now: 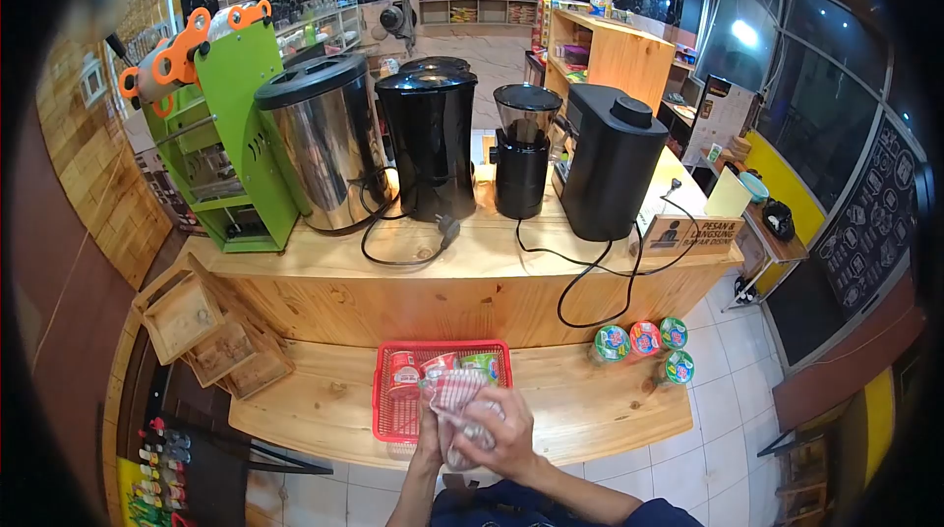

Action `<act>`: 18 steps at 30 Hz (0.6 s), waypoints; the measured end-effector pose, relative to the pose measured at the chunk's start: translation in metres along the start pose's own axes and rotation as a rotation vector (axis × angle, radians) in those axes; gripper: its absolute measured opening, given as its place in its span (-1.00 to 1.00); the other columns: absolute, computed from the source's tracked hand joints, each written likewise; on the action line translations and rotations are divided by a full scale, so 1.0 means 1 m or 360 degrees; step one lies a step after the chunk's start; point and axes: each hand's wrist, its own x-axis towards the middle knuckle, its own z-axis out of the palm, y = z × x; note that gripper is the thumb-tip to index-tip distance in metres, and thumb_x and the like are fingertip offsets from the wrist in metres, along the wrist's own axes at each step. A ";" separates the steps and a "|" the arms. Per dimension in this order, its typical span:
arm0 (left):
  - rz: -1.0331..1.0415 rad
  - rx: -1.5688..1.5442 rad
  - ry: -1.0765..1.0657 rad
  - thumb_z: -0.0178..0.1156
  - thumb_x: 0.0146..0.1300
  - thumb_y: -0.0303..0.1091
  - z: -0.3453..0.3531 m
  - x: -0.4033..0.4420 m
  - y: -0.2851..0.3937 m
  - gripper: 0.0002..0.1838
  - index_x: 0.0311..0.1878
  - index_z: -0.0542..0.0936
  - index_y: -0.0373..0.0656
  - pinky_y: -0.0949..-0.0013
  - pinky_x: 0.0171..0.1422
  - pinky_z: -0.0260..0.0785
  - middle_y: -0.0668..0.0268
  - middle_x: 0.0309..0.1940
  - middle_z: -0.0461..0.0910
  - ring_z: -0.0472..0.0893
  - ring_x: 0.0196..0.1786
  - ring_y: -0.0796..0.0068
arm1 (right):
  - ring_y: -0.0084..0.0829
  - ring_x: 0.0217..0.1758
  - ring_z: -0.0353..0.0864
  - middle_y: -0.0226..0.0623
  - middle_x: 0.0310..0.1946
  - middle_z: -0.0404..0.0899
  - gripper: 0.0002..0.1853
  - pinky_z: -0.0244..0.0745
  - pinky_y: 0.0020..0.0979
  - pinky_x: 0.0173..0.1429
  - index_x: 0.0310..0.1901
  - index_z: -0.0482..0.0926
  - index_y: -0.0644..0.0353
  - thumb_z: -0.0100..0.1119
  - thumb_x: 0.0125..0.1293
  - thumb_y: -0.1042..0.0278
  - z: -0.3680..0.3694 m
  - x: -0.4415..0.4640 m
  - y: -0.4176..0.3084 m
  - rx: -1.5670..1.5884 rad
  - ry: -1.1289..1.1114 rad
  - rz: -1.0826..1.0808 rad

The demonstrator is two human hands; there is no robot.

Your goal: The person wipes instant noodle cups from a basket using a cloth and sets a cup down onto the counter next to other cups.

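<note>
While the checked cloth (pixel 458 397) partly hides the left hand (pixel 429 440), this and the right hand (pixel 508 432) clasp it, hiding the near right corner of the red basket (pixel 442 344); whether it wraps something, I cannot tell.

The upper wooden counter (pixel 482 257) supports, left to right: a green-and-orange machine (pixel 251 119), a lidded steel container (pixel 329 153), a tall black appliance (pixel 428 144), a black grinder (pixel 521 173) and a box-shaped black unit (pixel 612 168). A lettered sign (pixel 693 235) stands at the right end. A power plug (pixel 448 225) is located in front of the tall black appliance.
</note>
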 end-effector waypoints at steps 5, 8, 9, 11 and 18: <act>0.0042 0.0046 0.0132 -0.16 0.42 0.56 0.042 -0.001 0.011 -0.02 0.49 0.37 -0.19 0.11 0.50 0.39 0.16 0.39 0.48 0.51 0.40 0.23 | -0.04 -0.06 0.63 -0.08 -0.04 0.57 -0.61 0.56 -0.11 0.01 -0.11 0.65 0.11 0.51 -0.01 0.30 -0.003 0.047 0.020 0.0060 0.0183 0.0171; 0.0144 -0.0065 0.0223 -0.18 0.46 0.52 0.021 0.009 0.010 -0.06 0.47 0.36 -0.20 0.08 0.42 0.47 0.14 0.28 0.58 0.60 0.30 0.22 | -0.04 -0.05 0.64 -0.06 -0.04 0.57 -0.62 0.56 -0.12 0.02 -0.11 0.65 0.10 0.52 0.00 0.30 -0.003 0.035 0.012 0.0080 0.0068 0.0093; 0.0208 -0.0079 0.0282 -0.18 0.46 0.52 0.016 0.011 0.014 -0.07 0.45 0.39 -0.19 0.09 0.40 0.49 0.14 0.26 0.59 0.61 0.28 0.23 | -0.04 -0.04 0.64 -0.06 -0.04 0.57 -0.63 0.56 -0.11 0.03 -0.12 0.65 0.10 0.52 0.00 0.29 -0.001 0.024 0.009 0.0077 0.0018 0.0064; 0.0344 -0.0105 0.0396 -0.17 0.45 0.54 0.015 0.022 0.028 -0.08 0.41 0.44 -0.18 0.11 0.35 0.51 0.14 0.23 0.62 0.63 0.24 0.25 | -0.05 -0.04 0.62 -0.08 -0.04 0.57 -0.63 0.55 -0.11 0.04 -0.14 0.67 0.10 0.52 -0.01 0.24 0.009 0.000 0.005 0.0080 0.0022 0.0048; 0.0177 -0.0176 0.0272 -0.21 0.44 0.56 0.042 0.007 0.013 -0.05 0.37 0.50 -0.20 0.13 0.32 0.52 0.17 0.20 0.64 0.65 0.20 0.25 | -0.11 -0.07 0.63 -0.07 -0.08 0.54 -0.64 0.57 -0.21 -0.01 -0.13 0.61 0.19 0.49 0.01 0.42 -0.010 0.051 0.012 0.0184 0.0213 0.0051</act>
